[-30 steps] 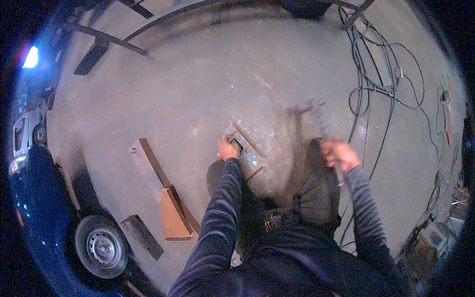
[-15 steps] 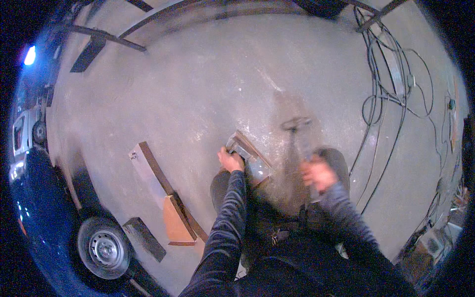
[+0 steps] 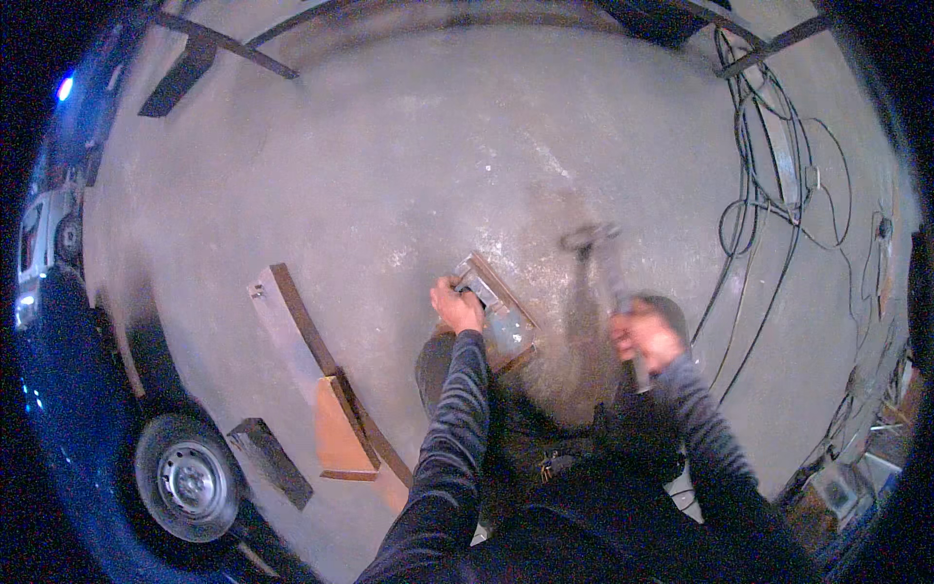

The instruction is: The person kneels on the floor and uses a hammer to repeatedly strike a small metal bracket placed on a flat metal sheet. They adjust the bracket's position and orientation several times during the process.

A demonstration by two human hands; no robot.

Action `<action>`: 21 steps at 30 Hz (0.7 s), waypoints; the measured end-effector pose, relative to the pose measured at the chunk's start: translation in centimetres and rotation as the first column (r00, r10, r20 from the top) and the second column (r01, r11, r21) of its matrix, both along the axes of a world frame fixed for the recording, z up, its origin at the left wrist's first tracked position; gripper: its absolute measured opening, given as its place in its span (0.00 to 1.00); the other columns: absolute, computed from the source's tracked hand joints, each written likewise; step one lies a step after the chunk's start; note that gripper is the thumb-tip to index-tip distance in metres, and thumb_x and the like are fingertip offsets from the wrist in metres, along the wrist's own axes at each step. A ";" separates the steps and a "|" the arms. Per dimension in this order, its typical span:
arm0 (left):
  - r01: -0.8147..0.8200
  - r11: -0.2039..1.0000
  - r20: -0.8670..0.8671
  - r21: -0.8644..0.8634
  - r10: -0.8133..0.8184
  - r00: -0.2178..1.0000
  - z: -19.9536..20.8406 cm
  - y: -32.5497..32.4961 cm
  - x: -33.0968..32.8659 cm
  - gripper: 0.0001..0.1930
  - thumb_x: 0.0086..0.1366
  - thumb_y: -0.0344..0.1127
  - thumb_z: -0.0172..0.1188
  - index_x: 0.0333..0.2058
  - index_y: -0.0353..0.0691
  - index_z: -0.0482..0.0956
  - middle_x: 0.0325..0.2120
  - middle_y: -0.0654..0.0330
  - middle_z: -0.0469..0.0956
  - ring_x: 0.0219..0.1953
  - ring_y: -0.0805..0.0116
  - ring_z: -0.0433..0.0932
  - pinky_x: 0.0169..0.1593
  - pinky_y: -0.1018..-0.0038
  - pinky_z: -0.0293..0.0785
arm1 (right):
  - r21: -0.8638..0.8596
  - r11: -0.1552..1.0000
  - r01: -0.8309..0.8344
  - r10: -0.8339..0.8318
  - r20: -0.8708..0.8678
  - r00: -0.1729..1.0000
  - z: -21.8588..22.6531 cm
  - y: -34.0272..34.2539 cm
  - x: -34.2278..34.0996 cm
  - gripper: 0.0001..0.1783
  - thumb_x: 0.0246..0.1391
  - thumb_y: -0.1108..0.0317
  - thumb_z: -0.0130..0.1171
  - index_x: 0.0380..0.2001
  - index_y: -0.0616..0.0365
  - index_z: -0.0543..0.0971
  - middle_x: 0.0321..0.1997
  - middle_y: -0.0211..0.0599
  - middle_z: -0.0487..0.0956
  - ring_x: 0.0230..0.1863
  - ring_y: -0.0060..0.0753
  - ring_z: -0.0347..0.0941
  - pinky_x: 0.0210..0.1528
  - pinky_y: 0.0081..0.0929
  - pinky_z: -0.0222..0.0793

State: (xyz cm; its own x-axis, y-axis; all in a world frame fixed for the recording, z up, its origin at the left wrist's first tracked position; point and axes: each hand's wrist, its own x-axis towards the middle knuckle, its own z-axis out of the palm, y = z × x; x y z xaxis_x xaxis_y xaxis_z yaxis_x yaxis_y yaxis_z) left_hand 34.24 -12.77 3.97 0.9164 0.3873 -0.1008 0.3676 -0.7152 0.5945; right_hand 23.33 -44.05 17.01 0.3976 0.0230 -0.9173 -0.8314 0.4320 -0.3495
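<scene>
Around the concrete floor, a dark metal frame spans the top of the frame, looped black cables trail down the right side toward the right knee, and a blue car bounds the left. Counted: two wheels, one large at lower left, one small at the left edge; one dark block; one long metal bar with one triangular plate; one hammer, blurred, right of centre; one metal bracket at centre. The left hand's fingers grip the bracket's upper-left end; the right hand's are closed round the hammer's handle.
</scene>
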 end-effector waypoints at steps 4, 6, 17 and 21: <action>0.026 0.999 0.037 -0.047 -0.024 0.999 -0.5 -1.3 0.6 0.12 0.46 0.24 0.52 0.32 0.39 0.74 0.36 0.48 0.72 0.44 0.45 0.69 0.50 0.56 0.64 | -0.391 0.912 0.125 0.030 0.368 0.929 2.1 -9.3 5.6 0.07 0.61 0.67 0.49 0.39 0.56 0.66 0.19 0.30 0.71 0.15 0.26 0.67 0.16 0.29 0.67; 0.027 0.998 0.029 -0.054 -0.026 0.999 -0.5 -2.0 0.4 0.12 0.45 0.24 0.52 0.32 0.38 0.75 0.36 0.48 0.73 0.45 0.44 0.69 0.51 0.56 0.63 | -0.549 0.791 0.271 0.019 0.465 0.885 0.6 -5.2 7.4 0.05 0.61 0.67 0.48 0.34 0.55 0.66 0.19 0.29 0.70 0.14 0.27 0.65 0.17 0.29 0.66; 0.031 0.999 0.024 0.043 -0.032 0.999 -1.1 -0.5 0.6 0.13 0.45 0.27 0.54 0.33 0.36 0.75 0.34 0.45 0.73 0.41 0.41 0.72 0.46 0.55 0.67 | -0.242 0.962 0.123 -0.063 0.245 0.968 1.7 -8.5 3.9 0.08 0.60 0.66 0.51 0.30 0.58 0.70 0.19 0.30 0.72 0.19 0.28 0.69 0.19 0.29 0.68; 0.064 0.997 0.009 0.043 -0.065 0.998 -0.6 -1.1 0.9 0.12 0.47 0.23 0.51 0.33 0.38 0.75 0.36 0.47 0.73 0.42 0.42 0.71 0.48 0.55 0.66 | -0.585 0.698 0.413 -0.098 0.494 0.864 0.8 -0.4 10.1 0.03 0.56 0.71 0.47 0.29 0.58 0.69 0.21 0.28 0.70 0.18 0.27 0.67 0.19 0.26 0.64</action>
State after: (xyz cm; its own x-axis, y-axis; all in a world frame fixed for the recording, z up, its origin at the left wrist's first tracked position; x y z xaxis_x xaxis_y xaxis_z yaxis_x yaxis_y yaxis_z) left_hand 35.18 -13.87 3.38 0.9405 0.3310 -0.0763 0.3141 -0.7619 0.5664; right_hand 33.48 -44.48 17.77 0.6164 -0.6737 -0.4077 -0.4396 0.1353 -0.8880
